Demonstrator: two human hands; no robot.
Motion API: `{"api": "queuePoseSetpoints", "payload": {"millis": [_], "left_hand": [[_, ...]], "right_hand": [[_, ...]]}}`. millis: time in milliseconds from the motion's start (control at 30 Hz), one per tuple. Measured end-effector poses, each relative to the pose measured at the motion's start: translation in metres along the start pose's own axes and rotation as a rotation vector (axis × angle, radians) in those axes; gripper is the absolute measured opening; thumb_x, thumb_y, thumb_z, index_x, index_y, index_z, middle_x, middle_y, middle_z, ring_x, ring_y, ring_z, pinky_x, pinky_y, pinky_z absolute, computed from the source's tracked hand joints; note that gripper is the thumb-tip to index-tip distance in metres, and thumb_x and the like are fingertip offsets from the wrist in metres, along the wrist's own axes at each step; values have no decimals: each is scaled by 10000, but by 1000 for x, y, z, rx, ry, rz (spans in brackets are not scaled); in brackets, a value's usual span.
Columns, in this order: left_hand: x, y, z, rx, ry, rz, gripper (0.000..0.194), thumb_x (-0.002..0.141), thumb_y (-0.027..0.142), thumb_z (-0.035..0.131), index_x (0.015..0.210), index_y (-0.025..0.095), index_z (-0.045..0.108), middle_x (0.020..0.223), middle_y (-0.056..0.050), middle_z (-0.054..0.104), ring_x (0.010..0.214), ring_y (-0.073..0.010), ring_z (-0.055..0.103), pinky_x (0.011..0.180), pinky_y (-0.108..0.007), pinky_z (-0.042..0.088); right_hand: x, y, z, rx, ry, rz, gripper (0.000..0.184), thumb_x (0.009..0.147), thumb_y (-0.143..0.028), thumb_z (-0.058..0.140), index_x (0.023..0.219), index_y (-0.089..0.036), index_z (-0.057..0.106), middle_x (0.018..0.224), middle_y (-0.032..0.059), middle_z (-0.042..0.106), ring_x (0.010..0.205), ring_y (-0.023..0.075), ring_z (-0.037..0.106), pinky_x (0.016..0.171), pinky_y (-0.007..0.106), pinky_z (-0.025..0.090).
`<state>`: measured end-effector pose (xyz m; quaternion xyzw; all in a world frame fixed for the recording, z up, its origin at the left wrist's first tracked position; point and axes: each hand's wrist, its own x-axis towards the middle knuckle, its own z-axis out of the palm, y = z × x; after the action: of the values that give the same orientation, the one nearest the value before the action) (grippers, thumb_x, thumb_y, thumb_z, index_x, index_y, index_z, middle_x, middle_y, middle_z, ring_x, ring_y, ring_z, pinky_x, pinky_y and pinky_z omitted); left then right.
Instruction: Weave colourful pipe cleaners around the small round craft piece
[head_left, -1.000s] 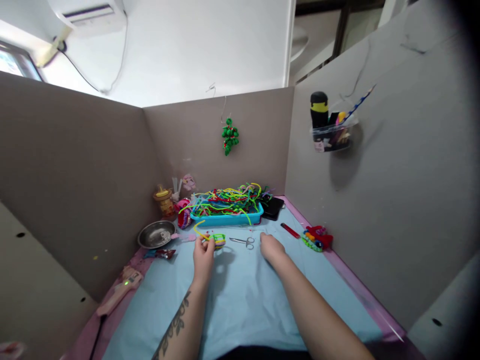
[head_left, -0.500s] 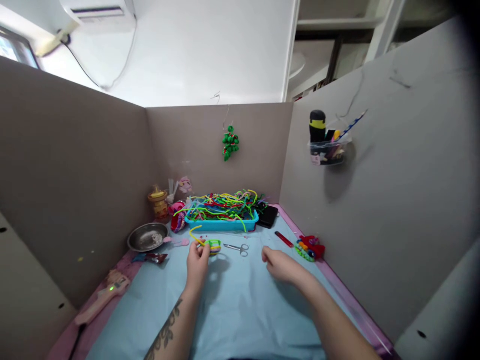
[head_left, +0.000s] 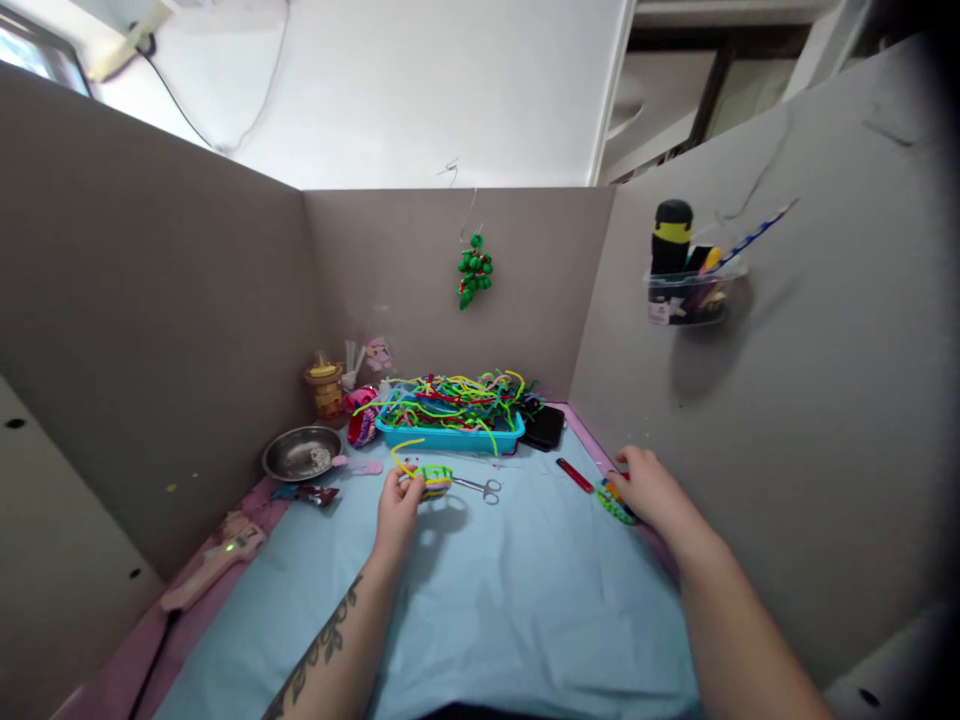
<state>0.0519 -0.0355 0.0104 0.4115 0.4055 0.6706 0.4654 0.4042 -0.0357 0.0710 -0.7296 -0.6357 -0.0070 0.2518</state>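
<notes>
My left hand point(head_left: 399, 505) pinches a small braided piece of fuzzy pipe cleaners point(head_left: 435, 480), green, yellow and purple. A yellow pipe cleaner end point(head_left: 403, 455) curls up and away from it. Just right of this piece, the silver scissors point(head_left: 478, 487) lie on the blue cloth, their tips partly hidden behind it. My right hand point(head_left: 651, 487) reaches over a colourful fuzzy bundle point(head_left: 616, 503) at the right edge, its fingers bent and somewhat apart. The hand covers most of the bundle's red part, and whether the fingers touch it is unclear.
A turquoise tray point(head_left: 450, 438) heaped with pipe cleaners stands at the back, beside a black case point(head_left: 545, 428). A red cutter-like tool point(head_left: 575, 475) lies right of centre. To the left are a metal bowl point(head_left: 281, 455) and a pink glue gun point(head_left: 214, 570). Grey partitions point(head_left: 420, 330) enclose the table.
My right hand has moved right, from over the cloth to the fuzzy bundle at the edge. My left hand still holds the braided piece. The view has shifted slightly.
</notes>
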Motion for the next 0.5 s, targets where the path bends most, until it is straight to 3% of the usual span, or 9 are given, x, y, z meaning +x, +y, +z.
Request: {"api": "queuePoseSetpoints", "payload": {"millis": [67, 133, 233, 300, 367, 500], "left_hand": [[0, 0, 1, -57, 0, -43, 386, 692, 368, 672, 951, 184, 452, 617, 30, 628, 646, -183, 662, 685, -300, 475], [-1, 0, 3, -93, 14, -72, 385, 676, 348, 683, 942, 182, 460, 640, 24, 635, 665, -186, 665, 688, -300, 475], [-3, 2, 10, -137, 6, -118, 362, 676, 308, 676, 938, 181, 460, 687, 9, 650, 687, -184, 663, 679, -295, 471], [-6, 7, 16, -177, -5, -170, 350, 668, 277, 671, 929, 177, 460, 732, -15, 666, 695, -185, 659, 682, -303, 472], [-9, 15, 22, -207, 13, -230, 336, 651, 247, 670, 914, 170, 474, 751, -24, 666, 709, -180, 652, 680, -296, 470], [-8, 39, 32, -209, 41, -279, 268, 649, 226, 656, 861, 162, 505, 751, -8, 645, 680, -131, 614, 616, -235, 446]], "right_hand": [[4, -12, 6, 61, 17, -92, 233, 739, -213, 570, 956, -130, 582, 1005, 156, 557, 852, 241, 587, 741, 329, 422], [1, -34, 5, 233, -29, -236, 250, 805, -274, 516, 1020, -159, 568, 1067, 137, 541, 871, 218, 592, 751, 324, 447], [-10, -78, -1, 408, -274, -548, 218, 827, -279, 512, 1021, -206, 578, 1064, 85, 575, 945, 209, 572, 779, 327, 461], [-15, -107, -2, 454, -380, -666, 186, 824, -250, 529, 994, -218, 596, 1025, 65, 594, 937, 199, 570, 806, 337, 458], [-17, -130, 3, 506, -382, -736, 174, 821, -199, 533, 981, -220, 599, 1021, 62, 587, 963, 194, 557, 836, 342, 451], [-9, -160, 27, 621, -256, -813, 183, 804, -166, 568, 973, -223, 609, 1128, 83, 520, 1083, 213, 498, 935, 384, 404]]}}
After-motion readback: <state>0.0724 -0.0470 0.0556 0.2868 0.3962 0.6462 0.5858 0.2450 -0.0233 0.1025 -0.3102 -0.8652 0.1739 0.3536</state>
